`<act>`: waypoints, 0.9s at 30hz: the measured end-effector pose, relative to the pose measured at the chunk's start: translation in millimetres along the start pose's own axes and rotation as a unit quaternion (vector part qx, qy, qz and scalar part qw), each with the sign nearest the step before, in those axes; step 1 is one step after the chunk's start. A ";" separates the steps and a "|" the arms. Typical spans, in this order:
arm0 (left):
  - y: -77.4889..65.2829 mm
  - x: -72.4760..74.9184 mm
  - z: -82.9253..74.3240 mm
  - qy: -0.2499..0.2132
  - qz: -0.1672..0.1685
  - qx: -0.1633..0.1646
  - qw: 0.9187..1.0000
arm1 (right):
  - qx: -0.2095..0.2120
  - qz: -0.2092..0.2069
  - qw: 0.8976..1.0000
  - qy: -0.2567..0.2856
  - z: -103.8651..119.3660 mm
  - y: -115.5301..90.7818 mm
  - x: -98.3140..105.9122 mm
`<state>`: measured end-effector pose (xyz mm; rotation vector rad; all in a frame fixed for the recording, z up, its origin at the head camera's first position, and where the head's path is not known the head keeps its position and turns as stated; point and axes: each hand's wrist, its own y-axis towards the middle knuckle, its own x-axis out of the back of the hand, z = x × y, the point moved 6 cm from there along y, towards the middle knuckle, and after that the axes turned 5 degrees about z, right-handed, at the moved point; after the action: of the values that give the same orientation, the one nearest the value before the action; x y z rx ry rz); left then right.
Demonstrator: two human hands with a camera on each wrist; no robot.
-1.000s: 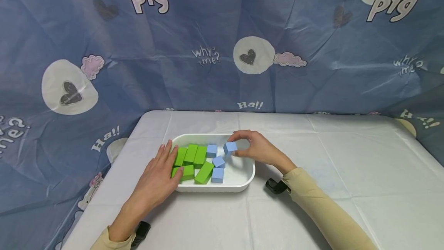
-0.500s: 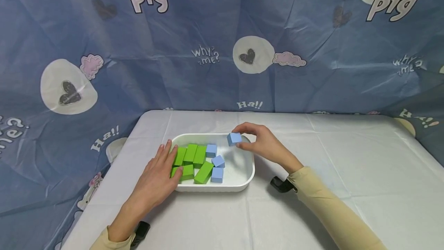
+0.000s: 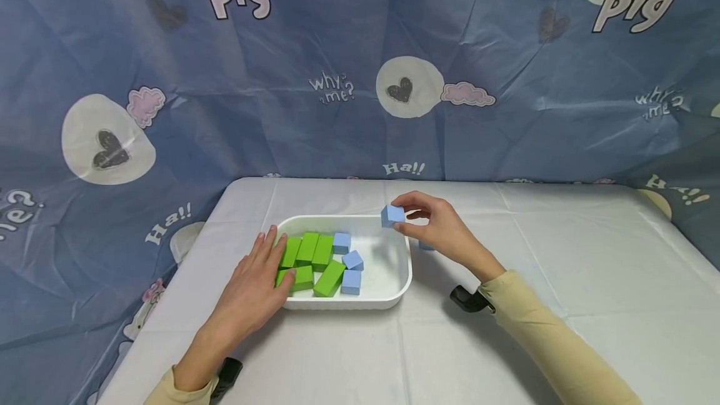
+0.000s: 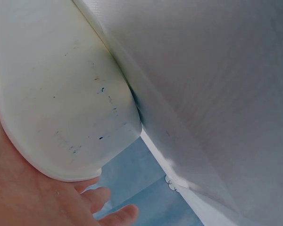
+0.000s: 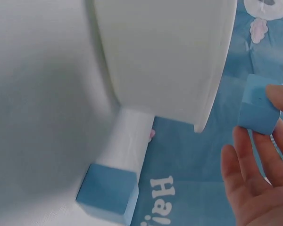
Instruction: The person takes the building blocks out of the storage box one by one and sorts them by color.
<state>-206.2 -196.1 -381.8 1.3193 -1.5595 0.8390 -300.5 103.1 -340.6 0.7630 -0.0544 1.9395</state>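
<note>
My right hand (image 3: pixel 441 227) pinches a light blue cube (image 3: pixel 392 216) between thumb and fingers, over the right back rim of a white tray (image 3: pixel 388 302). In the right wrist view that held cube (image 5: pixel 259 104) hangs above the tray's side. My left hand (image 3: pixel 253 286) lies with straight fingers over the tray's left end, its fingertips at the rim and the green blocks. Inside the tray are several green rectangular blocks (image 3: pixel 329 278) on the left and three light blue cubes (image 3: pixel 351 282) beside them. The left wrist view has the left hand (image 4: pixel 52 202) along the tray's outer wall (image 4: pixel 75 108).
Another blue cube (image 5: pixel 108 193) sits on the table to the tray's right, partly hidden by the right hand in the head view. A white cloth (image 3: pixel 534 249) covers the table. Behind it hangs a blue printed curtain (image 3: pixel 337 136).
My right hand has lifted its blue cube from inside the tray up and rightward to the rim. A blue cube on the table now shows under that hand. The left hand stays in place.
</note>
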 end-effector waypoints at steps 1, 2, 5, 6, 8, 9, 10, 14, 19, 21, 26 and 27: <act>0.0 0.1 0.0 -0.001 0.000 -0.001 1.000 | 0.000 -0.005 1.000 0.001 -0.7 -1.3 1.9; 0.0 0.2 0.1 -0.002 -0.001 -0.001 1.000 | -0.001 -0.009 1.000 0.002 -1.4 -2.6 3.8; 0.1 0.7 0.1 -0.003 -0.003 -0.003 1.000 | -0.002 -0.016 1.000 0.002 -3.4 -6.4 9.2; 0.1 0.7 0.0 -0.004 -0.003 -0.003 1.000 | -0.003 -0.020 1.000 0.001 -4.2 -7.6 10.9; 0.1 0.7 -0.1 -0.004 -0.003 -0.004 1.000 | -0.005 -0.024 1.000 -0.004 -5.6 -10.0 14.1; 0.1 0.6 -0.2 -0.005 -0.002 -0.004 1.000 | -0.007 -0.027 1.000 -0.006 -6.6 -11.3 15.7; 0.1 0.6 -0.2 -0.005 -0.002 -0.004 1.000 | -0.009 -0.029 1.000 -0.008 -8.0 -12.6 17.1; -0.1 0.0 0.0 -0.006 -0.001 -0.004 1.000 | -0.022 -0.034 0.999 -0.010 -13.1 -17.7 22.5; 0.1 -0.8 0.9 -0.005 -0.002 -0.003 1.000 | -0.037 -0.039 0.998 -0.017 -17.7 -24.0 29.2; 0.0 -1.3 1.2 -0.006 -0.001 -0.003 1.000 | -0.041 -0.041 0.998 -0.017 -19.2 -26.7 31.9; -0.3 -0.7 0.6 -0.001 -0.006 -0.005 1.000 | -0.044 -0.044 0.998 -0.024 -23.4 -33.3 38.3; -0.3 -0.4 0.4 0.001 -0.007 -0.006 1.000 | -0.043 -0.045 0.998 -0.028 -24.6 -34.5 39.6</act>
<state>-206.0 -196.4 -382.4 1.3198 -1.5494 0.8215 -295.5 160.2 -349.0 0.7497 -0.1334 1.8193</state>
